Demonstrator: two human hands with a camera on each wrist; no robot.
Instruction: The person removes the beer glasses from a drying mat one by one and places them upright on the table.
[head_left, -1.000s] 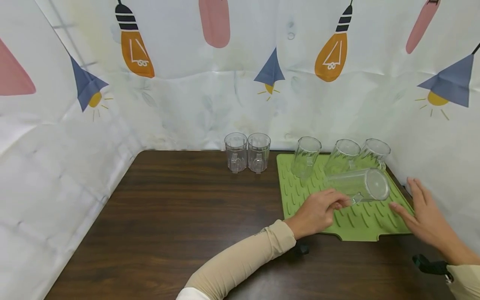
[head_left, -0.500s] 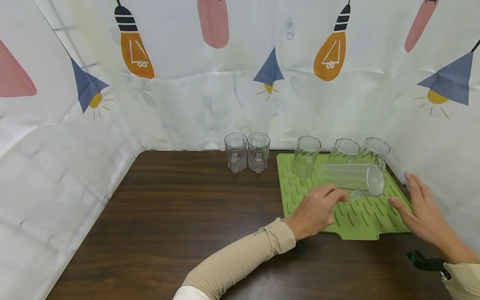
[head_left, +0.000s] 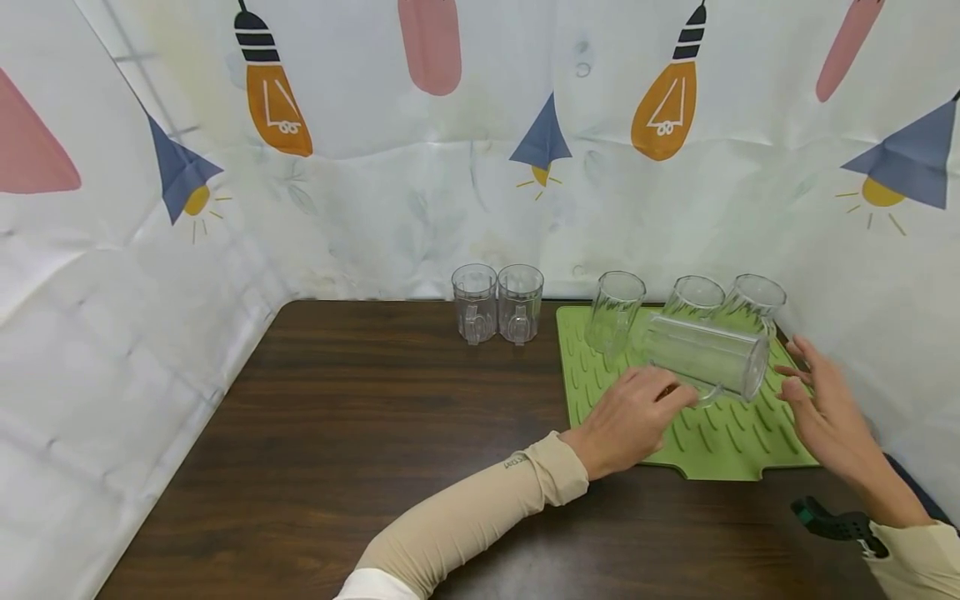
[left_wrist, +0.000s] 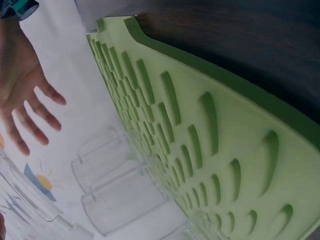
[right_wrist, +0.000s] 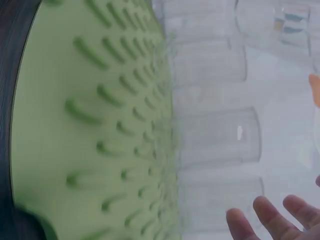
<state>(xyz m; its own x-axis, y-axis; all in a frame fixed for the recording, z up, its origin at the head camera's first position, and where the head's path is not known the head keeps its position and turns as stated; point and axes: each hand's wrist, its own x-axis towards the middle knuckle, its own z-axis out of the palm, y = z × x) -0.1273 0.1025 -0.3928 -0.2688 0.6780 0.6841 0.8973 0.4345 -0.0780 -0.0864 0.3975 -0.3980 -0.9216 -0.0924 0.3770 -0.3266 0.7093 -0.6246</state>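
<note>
My left hand (head_left: 630,421) pinches the handle of a clear glass mug (head_left: 701,354). The mug lies sideways in the air above a green drying mat (head_left: 720,462), tilted with its right end lower. Just to the right of that end is my right hand (head_left: 832,417), its fingers spread and relaxed and holding nothing; its fingertips (right_wrist: 267,212) also show in the right wrist view. Along the mat's back stand three clear mugs: a left one (head_left: 617,312), a middle one (head_left: 693,292) and a right one (head_left: 759,293). The held mug partly covers the middle and right ones.
Two more clear mugs (head_left: 474,304) stand side by side at the table's back edge, left of the mat. The dark wooden table (head_left: 360,417) extends to the left. A patterned white cloth (head_left: 375,200) hangs behind and on both sides.
The held mug has tipped, its left end rising, and shifted slightly back and left. My right hand has moved a little towards the mug, its fingers bending slightly.
</note>
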